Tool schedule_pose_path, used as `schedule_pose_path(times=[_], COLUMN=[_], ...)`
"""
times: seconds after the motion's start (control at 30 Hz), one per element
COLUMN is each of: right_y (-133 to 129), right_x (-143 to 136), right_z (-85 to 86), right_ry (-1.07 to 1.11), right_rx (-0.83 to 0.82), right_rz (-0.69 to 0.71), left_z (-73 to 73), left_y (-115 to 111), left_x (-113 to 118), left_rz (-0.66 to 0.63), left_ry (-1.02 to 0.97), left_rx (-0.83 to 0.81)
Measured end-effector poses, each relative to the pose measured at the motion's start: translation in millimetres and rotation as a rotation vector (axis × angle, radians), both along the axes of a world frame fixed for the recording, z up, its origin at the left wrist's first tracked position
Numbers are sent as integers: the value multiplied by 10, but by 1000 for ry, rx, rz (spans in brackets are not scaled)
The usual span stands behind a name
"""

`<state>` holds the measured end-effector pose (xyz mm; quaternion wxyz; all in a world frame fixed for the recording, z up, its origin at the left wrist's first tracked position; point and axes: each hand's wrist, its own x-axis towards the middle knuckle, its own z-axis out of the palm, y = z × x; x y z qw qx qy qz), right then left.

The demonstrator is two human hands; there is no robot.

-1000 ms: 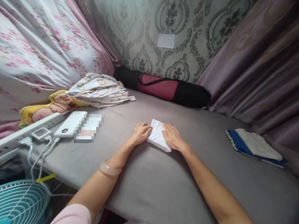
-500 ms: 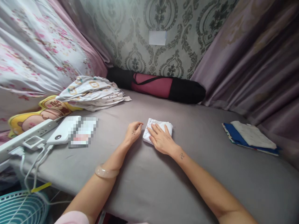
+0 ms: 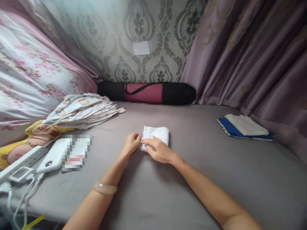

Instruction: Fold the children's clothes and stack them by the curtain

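Observation:
A small white cloth [image 3: 158, 133], folded into a thick square, lies on the grey sheet in the middle of the head view. At its left edge is my left hand [image 3: 131, 143], with fingers curled and fingertips pinched together at the cloth's side; exactly what lies between them is hard to see. My right hand [image 3: 159, 150] rests over the near part of the cloth, its fingers stretched towards the left edge and the thumb apart below them. A pale bangle [image 3: 105, 187] circles my left forearm.
Left are a rumpled patterned cloth [image 3: 83, 110], a yellow cartoon pillow [image 3: 35, 137], a power strip [image 3: 26, 159], a white power bank [image 3: 54, 156] with cables and a blurred-out flat item [image 3: 76, 153]. A black and maroon long bag [image 3: 144, 92] lies along the wall; folded cloths [image 3: 247, 125] lie right.
My right hand has slid from lying spread on top of the cloth towards its near left edge. My left hand has come up against that edge. The camera view has shifted.

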<state>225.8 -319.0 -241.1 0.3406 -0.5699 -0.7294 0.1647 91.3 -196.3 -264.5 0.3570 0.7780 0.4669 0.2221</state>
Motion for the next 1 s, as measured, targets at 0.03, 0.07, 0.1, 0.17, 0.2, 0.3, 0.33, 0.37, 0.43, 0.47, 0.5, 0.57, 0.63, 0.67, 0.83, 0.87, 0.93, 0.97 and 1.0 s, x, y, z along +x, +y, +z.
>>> schedule_pose_path(times=[0.03, 0.07, 0.1, 0.17, 0.2, 0.3, 0.33, 0.37, 0.43, 0.47, 0.5, 0.57, 0.63, 0.67, 0.83, 0.87, 0.93, 0.97, 1.0], right_y=[13, 26, 36, 40, 29, -51, -87, -121, -176, -193, -202, -205, -202, -204, -251, -265, -292, -303, -314], right_x=[68, 151, 248, 479, 605, 986, 1102, 1206, 1370, 1426, 1465, 1496, 1487, 1477, 1470, 1482, 1511, 1527, 1542], right_z=[35, 71, 106, 172, 201, 249, 247, 233, 179, 145, 112, 59, 34, 32, 67, 78, 102, 114, 123], right_ry=[136, 267, 391, 620, 728, 1030, 1103, 1149, 1143, 1106, 1063, 984, 931, 911, 940, 969, 1028, 1049, 1064], right_rx=[23, 43, 60, 73, 69, -20, -65, -106, -157, -168, -175, -191, -230, -258, -331, -334, -335, -333, -328], right_rz=[-68, -148, -227, -359, -409, -548, -610, -681, -822, -871, -898, -882, -792, -734, -568, -569, -586, -597, -609], left_z=[52, 106, 157, 238, 263, 280, 274, 265, 247, 239, 232, 223, 229, 241, 436, 502, 656, 740, 824], left_y=[-28, -55, -82, -122, -133, -128, -117, -104, -80, -73, -72, -90, -129, -152, -210, -201, -163, -140, -116], left_x=[27, 58, 90, 158, 189, 256, 268, 276, 284, 287, 290, 299, 317, 330, 425, 447, 487, 505, 522], left_rz=[-20, -41, -64, -91, -89, -75, -71, -70, -74, -81, -90, -98, -66, -43, -24, -25, -5, 1, 1], left_ry=[78, 149, 213, 315, 350, 393, 394, 394, 382, 366, 343, 270, 187, 143, -113, -153, -189, -192, -186], left_rx=[9, 14, 12, -4, -16, -56, -68, -85, -133, -159, -188, -249, -307, -334, -525, -545, -498, -429, -334])
